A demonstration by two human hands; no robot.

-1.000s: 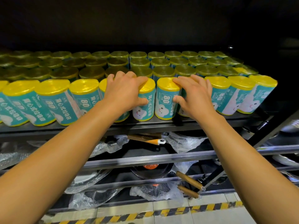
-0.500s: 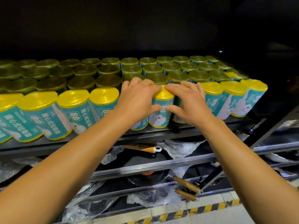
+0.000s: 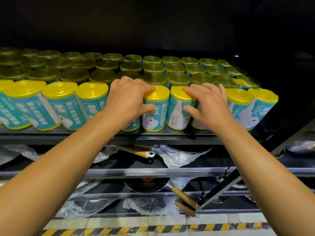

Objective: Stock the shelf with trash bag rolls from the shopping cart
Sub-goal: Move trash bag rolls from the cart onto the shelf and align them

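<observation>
1. Rows of upright trash bag rolls (image 3: 92, 101), yellow-topped with teal labels, filled a dark shelf (image 3: 102, 135)
2. The left hand (image 3: 127, 101) gripped one front-row roll (image 3: 154, 111), fingers on its top, thumb on its label
3. The right hand (image 3: 208, 106) grasped the neighbouring roll (image 3: 178, 109) likewise
4. Wrapped pans (image 3: 146, 184) lay on the racks below

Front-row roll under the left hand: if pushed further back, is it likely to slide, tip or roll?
The roll stands upright on its flat end on the shelf, so it probably slides rather than rolls. It looks taller than wide, so a push at the top may tip it. Knocked over, the cylinder would likely roll.
</observation>
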